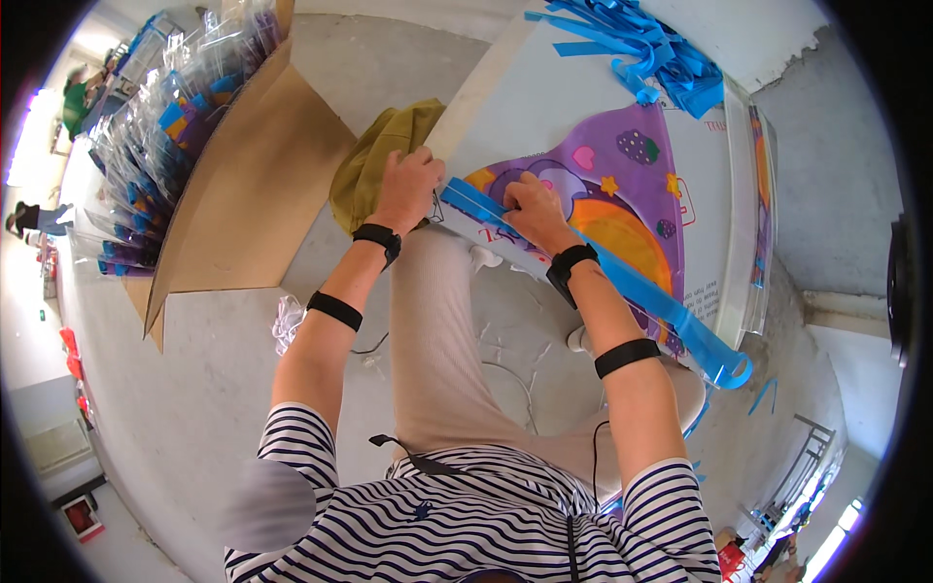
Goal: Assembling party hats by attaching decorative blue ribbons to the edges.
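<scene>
A purple sheet (632,209) printed with stars, a heart and an orange shape lies on a white box (525,92) in front of me. Along its near edge runs a long blue strip (622,277), its tail curling over the box's right side. My right hand (539,212) is closed, fingertips pinching the strip against the sheet. My left hand (408,185) is closed at the box's left corner, beside the strip's end and an olive-green cloth item (374,165). Something small and dark shows under its fingers; what it grips is hidden.
A pile of blue strips (671,58) lies on the far part of the box. On the left stands an open cardboard carton (258,185) beside many clear-wrapped packages (160,155). A white tangle (289,324) rests on the floor. Other people appear at the far left.
</scene>
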The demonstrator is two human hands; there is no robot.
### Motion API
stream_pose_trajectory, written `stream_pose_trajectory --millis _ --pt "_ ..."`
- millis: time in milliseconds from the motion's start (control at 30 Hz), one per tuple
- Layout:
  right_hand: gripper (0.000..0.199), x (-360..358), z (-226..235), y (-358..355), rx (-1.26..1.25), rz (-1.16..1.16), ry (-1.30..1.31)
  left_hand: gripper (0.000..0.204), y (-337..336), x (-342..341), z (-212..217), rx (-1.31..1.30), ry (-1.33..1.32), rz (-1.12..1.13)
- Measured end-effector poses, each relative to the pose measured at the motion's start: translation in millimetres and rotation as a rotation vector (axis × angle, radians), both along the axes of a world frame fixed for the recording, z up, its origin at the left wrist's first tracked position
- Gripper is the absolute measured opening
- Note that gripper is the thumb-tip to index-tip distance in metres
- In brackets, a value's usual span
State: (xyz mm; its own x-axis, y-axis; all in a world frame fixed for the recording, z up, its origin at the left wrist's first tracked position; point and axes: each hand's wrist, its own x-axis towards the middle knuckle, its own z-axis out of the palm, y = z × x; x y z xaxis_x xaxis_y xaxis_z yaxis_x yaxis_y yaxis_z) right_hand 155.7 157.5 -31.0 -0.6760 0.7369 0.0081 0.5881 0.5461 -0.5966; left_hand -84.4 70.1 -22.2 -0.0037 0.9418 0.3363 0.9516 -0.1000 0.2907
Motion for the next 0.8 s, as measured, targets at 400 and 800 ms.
stream_pose_trajectory --millis 400,800 --pt "0.012 -1.6 0.3 0.0 -0.108 -0.007 -0.011 0.015 -28.7 15.1 20.1 -0.003 -0.117 0.116" --pt "0.011 -2.8 -9.0 1.1 -0.103 -0.019 0.031 0.033 -46.3 116.5 1.3 0.099 0.001 -0.034"
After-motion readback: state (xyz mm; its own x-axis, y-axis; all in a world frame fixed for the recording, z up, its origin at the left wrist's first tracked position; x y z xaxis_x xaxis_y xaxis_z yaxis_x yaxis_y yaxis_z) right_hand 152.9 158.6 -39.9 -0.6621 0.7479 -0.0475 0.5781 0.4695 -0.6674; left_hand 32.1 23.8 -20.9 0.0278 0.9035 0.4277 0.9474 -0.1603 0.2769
